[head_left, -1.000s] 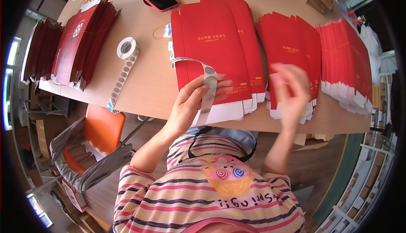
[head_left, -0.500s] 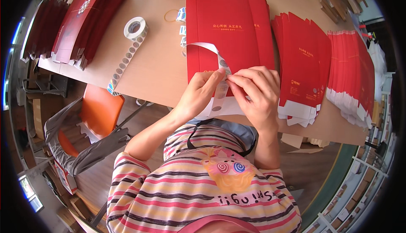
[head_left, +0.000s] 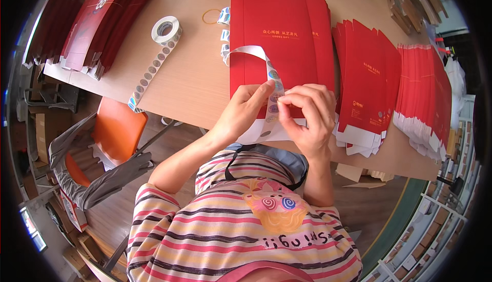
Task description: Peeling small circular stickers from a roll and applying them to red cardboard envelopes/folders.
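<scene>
Left hand: my fingers are grasping the sticker strip, thumb on top, probably to steady the limp ribbon and keep it face up.
Right hand: my fingers are drawn close together at the strip's right edge, beside a round sticker; I cannot tell whether they grip it.
Sticker strip: above the near part of the middle carton stack, arching back to its left edge; glossy pale backing, a row of silvery discs with a bluish sheen.
Middle carton stack: flat and right in front of me, seemingly for easy reach; smooth red card, gold print, straight creases, a white flap on the near side.
Right cartons: red blanks overlapping unevenly, white flaps nearest me.
Rightmost cartons: packed in a close, slanting row, perhaps to save room.
Left cartons: darker red, bundled and leaning.
Sticker roll: a white ring with a hollow core, flat to the left, its tail running to the near edge, likely kept clear of the cartons.
Desk: smooth, pale wood-like top.
</scene>
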The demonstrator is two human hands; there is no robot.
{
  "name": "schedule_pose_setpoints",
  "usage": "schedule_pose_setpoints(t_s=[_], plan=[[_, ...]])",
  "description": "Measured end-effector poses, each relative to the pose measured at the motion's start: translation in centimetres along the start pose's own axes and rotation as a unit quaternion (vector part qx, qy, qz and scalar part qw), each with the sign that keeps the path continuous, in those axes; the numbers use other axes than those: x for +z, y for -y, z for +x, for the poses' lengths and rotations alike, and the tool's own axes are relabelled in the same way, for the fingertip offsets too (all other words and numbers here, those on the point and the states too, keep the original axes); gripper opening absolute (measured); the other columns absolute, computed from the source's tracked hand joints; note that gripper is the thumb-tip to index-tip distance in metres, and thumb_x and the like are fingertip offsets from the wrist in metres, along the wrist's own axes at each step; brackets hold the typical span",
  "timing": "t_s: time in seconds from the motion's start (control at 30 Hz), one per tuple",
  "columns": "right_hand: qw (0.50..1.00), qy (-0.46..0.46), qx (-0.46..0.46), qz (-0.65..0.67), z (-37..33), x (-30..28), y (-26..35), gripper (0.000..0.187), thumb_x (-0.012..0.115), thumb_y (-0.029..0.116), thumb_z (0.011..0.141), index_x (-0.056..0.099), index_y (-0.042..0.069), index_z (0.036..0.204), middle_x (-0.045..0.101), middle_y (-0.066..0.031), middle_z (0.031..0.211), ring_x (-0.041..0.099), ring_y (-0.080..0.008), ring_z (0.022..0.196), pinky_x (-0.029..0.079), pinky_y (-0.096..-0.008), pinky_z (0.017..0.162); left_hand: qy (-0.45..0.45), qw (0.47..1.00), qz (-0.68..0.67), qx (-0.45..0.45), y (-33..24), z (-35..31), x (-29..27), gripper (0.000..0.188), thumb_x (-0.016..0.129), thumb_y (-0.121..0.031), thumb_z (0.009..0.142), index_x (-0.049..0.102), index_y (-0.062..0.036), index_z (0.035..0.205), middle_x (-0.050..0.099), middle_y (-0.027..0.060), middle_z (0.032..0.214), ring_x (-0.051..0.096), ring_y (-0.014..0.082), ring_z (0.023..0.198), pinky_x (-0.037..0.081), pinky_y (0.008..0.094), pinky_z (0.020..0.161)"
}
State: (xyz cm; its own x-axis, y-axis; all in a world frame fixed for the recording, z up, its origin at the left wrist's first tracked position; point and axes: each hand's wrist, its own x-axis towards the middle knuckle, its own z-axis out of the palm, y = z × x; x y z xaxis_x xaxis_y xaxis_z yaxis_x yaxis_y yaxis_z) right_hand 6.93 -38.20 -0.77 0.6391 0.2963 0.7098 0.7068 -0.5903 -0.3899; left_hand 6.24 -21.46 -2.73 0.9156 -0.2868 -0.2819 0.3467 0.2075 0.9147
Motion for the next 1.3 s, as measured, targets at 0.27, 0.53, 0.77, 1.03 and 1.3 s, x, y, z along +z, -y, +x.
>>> schedule_pose_setpoints(t_s=[0.27,0.53,0.77,1.03,1.3], plan=[[0.995,0.028,-0.044,-0.086,-0.1,-0.2,-0.3,0.026,0.079,0.005,0.067,0.070,0.011,0.091,0.066,0.0028,0.089,0.062,-0.0162,0.081,0.041,-0.0314,0.072,0.004,0.998,0.049,-0.035,-0.6,0.0,0.0,0.047,0.047,-0.038,0.103,0.066,0.0055,0.101,0.069,0.0067,0.093,0.063,0.0082,0.089,0.049,0.0246,0.082],[0.998,0.013,-0.014,-0.058,-0.5,0.0,-0.1,0.021,0.078,0.002,0.069,0.070,0.008,0.086,0.067,0.0003,0.089,0.063,-0.0173,0.083,0.044,-0.0319,0.074,-0.026,1.000,-0.003,-0.003,0.1,0.3,0.3,0.051,0.043,-0.041,0.104,0.066,0.0048,0.110,0.069,0.0101,0.103,0.064,0.0127,0.097,0.050,0.0285,0.089],[0.892,0.244,0.318,0.210,1.8,-6.2,-7.5,0.011,0.068,0.012,0.089,0.067,0.001,0.091,0.067,-0.0010,0.085,0.054,-0.0053,0.070,0.040,-0.0218,0.058,0.030,0.998,0.063,-0.002,-0.5,-0.2,-0.2,0.060,0.034,-0.046,0.105,0.063,0.0035,0.122,0.066,0.0150,0.120,0.062,0.0210,0.113,0.047,0.0344,0.099],[0.812,0.421,0.343,0.216,2.6,-4.7,-10.6,0.017,0.065,0.017,0.093,0.066,0.000,0.095,0.070,-0.0065,0.088,0.065,-0.0130,0.084,0.051,-0.0296,0.078,0.024,0.998,0.061,-0.009,0.3,0.3,-0.4,0.059,0.033,-0.045,0.105,0.065,0.0026,0.120,0.067,0.0144,0.119,0.063,0.0207,0.111,0.049,0.0346,0.097],[0.817,0.427,0.339,0.190,2.7,-4.4,-10.0,0.017,0.066,0.017,0.092,0.067,0.000,0.093,0.071,-0.0076,0.086,0.066,-0.0148,0.081,0.052,-0.0317,0.077,0.025,0.998,0.058,-0.012,0.1,0.2,-0.3,0.059,0.033,-0.044,0.105,0.065,0.0043,0.118,0.067,0.0154,0.118,0.063,0.0204,0.110,0.049,0.0347,0.097]])
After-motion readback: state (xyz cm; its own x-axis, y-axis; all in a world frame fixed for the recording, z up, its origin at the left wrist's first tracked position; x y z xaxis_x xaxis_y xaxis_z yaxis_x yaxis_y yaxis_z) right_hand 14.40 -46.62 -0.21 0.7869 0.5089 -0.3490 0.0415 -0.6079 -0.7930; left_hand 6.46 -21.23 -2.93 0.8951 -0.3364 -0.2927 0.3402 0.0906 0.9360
